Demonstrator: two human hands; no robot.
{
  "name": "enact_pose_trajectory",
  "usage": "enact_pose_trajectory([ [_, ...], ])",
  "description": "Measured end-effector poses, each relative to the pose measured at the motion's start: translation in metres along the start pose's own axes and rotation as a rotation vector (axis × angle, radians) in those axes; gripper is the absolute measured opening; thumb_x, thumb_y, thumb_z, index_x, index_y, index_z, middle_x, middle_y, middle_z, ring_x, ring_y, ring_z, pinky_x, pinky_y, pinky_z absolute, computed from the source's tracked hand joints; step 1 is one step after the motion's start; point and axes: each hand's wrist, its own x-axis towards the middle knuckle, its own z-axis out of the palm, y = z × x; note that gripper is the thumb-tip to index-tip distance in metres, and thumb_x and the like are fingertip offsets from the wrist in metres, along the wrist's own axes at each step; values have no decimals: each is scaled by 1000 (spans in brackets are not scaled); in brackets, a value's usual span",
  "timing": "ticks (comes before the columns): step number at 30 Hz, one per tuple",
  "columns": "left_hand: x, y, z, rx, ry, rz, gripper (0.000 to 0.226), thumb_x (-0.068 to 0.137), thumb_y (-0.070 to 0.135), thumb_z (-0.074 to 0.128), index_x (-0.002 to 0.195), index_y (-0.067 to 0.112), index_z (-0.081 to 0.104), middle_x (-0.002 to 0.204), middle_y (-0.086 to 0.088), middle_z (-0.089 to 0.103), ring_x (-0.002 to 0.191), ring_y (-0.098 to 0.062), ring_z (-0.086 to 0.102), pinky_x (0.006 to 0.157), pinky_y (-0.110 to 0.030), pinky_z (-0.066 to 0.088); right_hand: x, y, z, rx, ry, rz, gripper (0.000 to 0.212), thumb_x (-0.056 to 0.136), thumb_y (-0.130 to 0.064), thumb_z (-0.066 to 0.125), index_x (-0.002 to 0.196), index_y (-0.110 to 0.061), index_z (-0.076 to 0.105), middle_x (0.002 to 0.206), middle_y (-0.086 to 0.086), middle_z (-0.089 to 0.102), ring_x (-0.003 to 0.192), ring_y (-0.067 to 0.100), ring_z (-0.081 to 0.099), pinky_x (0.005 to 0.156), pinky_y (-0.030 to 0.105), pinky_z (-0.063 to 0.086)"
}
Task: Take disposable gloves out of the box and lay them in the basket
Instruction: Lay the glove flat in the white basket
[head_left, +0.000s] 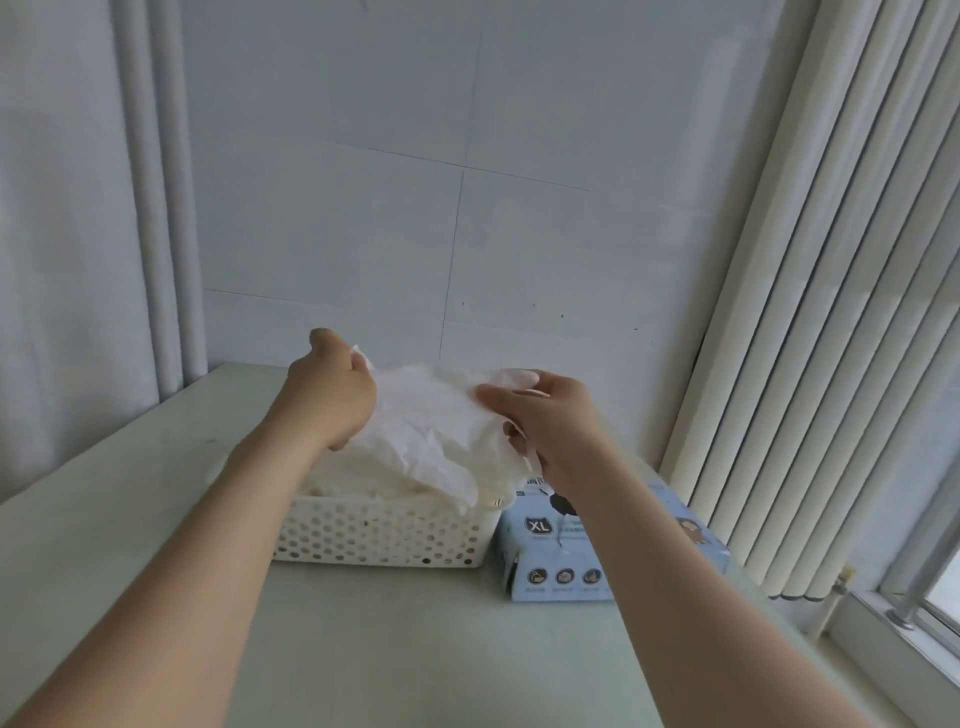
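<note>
A white perforated basket (379, 538) stands on the table, piled with white disposable gloves. Over it a thin white glove (431, 421) is stretched between both hands. My left hand (332, 392) pinches its left edge above the basket's left half. My right hand (545, 415) pinches the right edge above the basket's right end. The glove's lower part hangs down onto the pile. A light-blue glove box (571, 551) marked XL lies just right of the basket, partly hidden by my right forearm.
The pale table (389, 649) runs up to a white tiled wall behind the basket. Vertical blinds (831, 312) and a window sill stand at the right; a pale curtain (78, 234) hangs at the left.
</note>
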Motion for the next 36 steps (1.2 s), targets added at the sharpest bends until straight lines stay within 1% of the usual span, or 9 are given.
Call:
enact_pose_trajectory([
  [4, 12, -31, -4, 238, 111, -5, 21, 111, 28, 35, 110, 7, 34, 106, -21, 55, 91, -41, 53, 73, -45, 43, 17, 1, 32, -297, 100, -85, 25, 80, -10, 87, 100, -13, 73, 84, 2, 79, 59, 15, 71, 50, 25, 52],
  [7, 9, -42, 2, 421, 161, -11, 14, 110, 20, 43, 108, 10, 34, 90, -13, 53, 80, -36, 51, 63, -41, 38, 23, 12, 41, -827, 114, -162, 44, 81, -20, 84, 121, -22, 65, 103, -3, 69, 98, 20, 68, 73, 34, 58],
  [10, 7, -46, 6, 627, 152, -62, 31, 101, 18, 63, 120, 10, 39, 120, -18, 53, 106, -40, 52, 76, -42, 42, 13, 15, 47, -1276, 103, -245, 45, 92, -21, 67, 137, -24, 57, 129, 5, 54, 120, 30, 53, 97, 38, 43],
  [13, 11, -42, 4, 736, 79, 72, 37, 99, 22, 64, 131, 14, 46, 135, -14, 44, 126, -39, 40, 98, -46, 40, 0, 14, 49, -1112, -33, -416, 38, 104, -36, 51, 138, -23, 62, 138, 6, 58, 129, 28, 53, 108, 43, 43],
  [17, 6, -25, 0, 626, -357, 188, 34, 111, 39, 40, 138, 25, 55, 146, -2, 52, 135, -27, 46, 104, -42, 37, -19, 23, 45, -1248, -390, -310, 85, 90, -82, 44, 153, -26, 47, 149, 1, 56, 137, 24, 51, 113, 47, 41],
  [22, 4, -32, 0, 681, -743, 53, 59, 109, 62, 27, 158, 31, 41, 164, 5, 42, 148, -21, 42, 119, -38, 32, -9, 24, 30, -1107, -425, -249, 45, 91, -45, 74, 133, -33, 66, 111, -7, 73, 91, 13, 71, 79, 32, 60],
  [25, 6, -37, 1, 661, -832, -23, 88, 94, 85, 24, 167, 34, 23, 173, 9, 23, 159, -22, 25, 128, -46, 20, -1, 21, 31, -1222, -441, -281, 25, 89, -23, 67, 113, -27, 75, 96, -4, 74, 91, 19, 67, 76, 33, 58],
  [30, 7, -37, 2, 736, -802, -75, 97, 92, 81, 48, 168, 34, 11, 176, 5, 8, 161, -24, 15, 127, -42, 19, 4, 22, 44, -1360, -602, -217, 33, 102, -25, 53, 133, -21, 63, 123, 3, 65, 116, 26, 56, 90, 35, 47],
  [36, 5, -34, -4, 802, -694, 31, 114, 62, 92, 55, 158, 33, 39, 168, 1, 33, 153, -26, 32, 115, -44, 37, -3, 14, 42, -1305, -635, -172, 40, 111, -31, 24, 94, -13, 55, 105, 10, 59, 102, 28, 51, 88, 42, 38],
])
